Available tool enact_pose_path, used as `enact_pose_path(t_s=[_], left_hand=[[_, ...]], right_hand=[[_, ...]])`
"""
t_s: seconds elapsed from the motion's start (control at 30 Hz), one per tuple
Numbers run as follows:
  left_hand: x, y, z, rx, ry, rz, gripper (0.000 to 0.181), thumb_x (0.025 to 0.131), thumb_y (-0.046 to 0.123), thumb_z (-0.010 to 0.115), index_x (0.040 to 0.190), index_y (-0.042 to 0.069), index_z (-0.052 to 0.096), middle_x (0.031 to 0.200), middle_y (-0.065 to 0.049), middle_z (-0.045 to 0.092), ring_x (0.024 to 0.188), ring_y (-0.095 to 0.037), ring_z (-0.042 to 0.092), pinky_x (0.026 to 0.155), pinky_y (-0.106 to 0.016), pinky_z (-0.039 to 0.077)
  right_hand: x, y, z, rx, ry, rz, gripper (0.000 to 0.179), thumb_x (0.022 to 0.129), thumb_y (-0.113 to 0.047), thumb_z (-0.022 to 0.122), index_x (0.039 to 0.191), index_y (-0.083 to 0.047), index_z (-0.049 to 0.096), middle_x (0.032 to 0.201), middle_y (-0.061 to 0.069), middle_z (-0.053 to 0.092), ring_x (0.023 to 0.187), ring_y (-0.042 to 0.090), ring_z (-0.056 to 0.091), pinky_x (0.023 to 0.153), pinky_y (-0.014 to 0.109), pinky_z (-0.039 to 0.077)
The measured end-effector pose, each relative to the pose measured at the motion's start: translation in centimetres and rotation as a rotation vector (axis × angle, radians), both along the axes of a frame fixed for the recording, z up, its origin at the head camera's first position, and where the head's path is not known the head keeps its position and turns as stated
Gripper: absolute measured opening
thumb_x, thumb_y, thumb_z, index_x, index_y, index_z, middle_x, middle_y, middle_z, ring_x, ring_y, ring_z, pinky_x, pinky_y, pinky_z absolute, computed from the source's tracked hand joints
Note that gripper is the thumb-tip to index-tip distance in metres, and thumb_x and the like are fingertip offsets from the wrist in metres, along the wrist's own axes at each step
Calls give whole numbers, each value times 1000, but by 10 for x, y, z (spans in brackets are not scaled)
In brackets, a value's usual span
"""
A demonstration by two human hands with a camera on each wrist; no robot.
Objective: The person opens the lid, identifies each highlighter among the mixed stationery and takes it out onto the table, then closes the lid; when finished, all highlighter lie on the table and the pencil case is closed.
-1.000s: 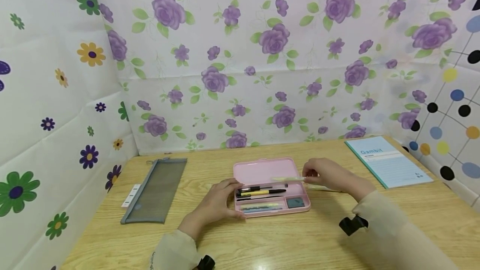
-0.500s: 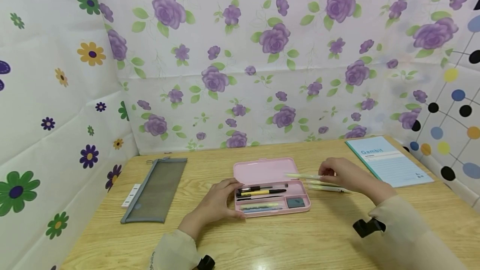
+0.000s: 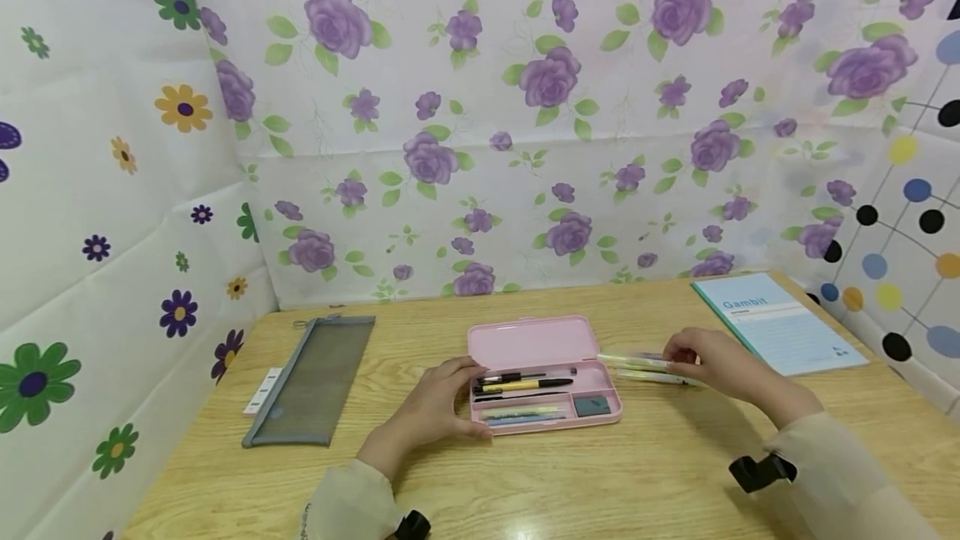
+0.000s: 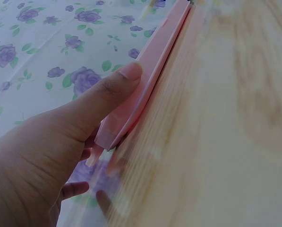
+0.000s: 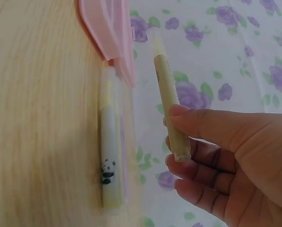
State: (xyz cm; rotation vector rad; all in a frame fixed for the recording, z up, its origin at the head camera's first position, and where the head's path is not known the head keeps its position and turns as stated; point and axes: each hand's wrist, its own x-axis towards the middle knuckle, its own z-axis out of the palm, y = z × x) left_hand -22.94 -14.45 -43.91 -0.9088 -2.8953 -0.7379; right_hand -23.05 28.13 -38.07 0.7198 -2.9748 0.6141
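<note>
An open pink pencil case [image 3: 534, 342] lies mid-table. My left hand [image 3: 429, 405] grips its left end, with the thumb [image 4: 131, 71] along the front wall. Inside are several pens, among them a yellow-and-black pen [image 3: 528, 385], and a dark eraser [image 3: 592, 405] in the front right compartment. Right of the case, my right hand [image 3: 720, 367] pinches a slim yellowish highlighter [image 5: 169, 90] with a clear cap, pointing toward the case. Just below it a panda-printed highlighter [image 5: 108, 146] lies on the table; a purplish one beside it is partly hidden.
A grey mesh zip pouch [image 3: 318, 382] with a white tag [image 3: 262, 391] lies on the left. At the back right is a light blue notebook [image 3: 780, 323]. Floral cloth [image 3: 495, 132] hangs behind the wooden table [image 3: 570, 482].
My right hand has carried the highlighter rightward from over the case, lowering it beside the highlighters on the table. My left hand has stayed on the case.
</note>
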Motion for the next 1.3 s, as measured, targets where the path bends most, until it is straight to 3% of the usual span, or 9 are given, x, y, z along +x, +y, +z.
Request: enact_pose_path(t_s=[0.57, 1.3], left_hand=[[-1, 0, -1, -8, 11, -4, 93, 66, 64, 75, 142, 17, 48, 148, -4, 44, 138, -30, 40, 112, -53, 33], [-1, -1, -2, -6, 0, 0, 95, 65, 65, 75, 143, 18, 47, 149, -6, 42, 138, -31, 39, 113, -54, 32]], right_hand=[[4, 23, -25, 22, 9, -32, 3, 87, -18, 70, 86, -17, 67, 78, -10, 57, 67, -3, 45, 58, 21, 42], [4, 33, -39, -3, -27, -62, 6, 86, -16, 71, 84, -19, 66, 75, -9, 56, 64, -3, 42, 56, 20, 39]])
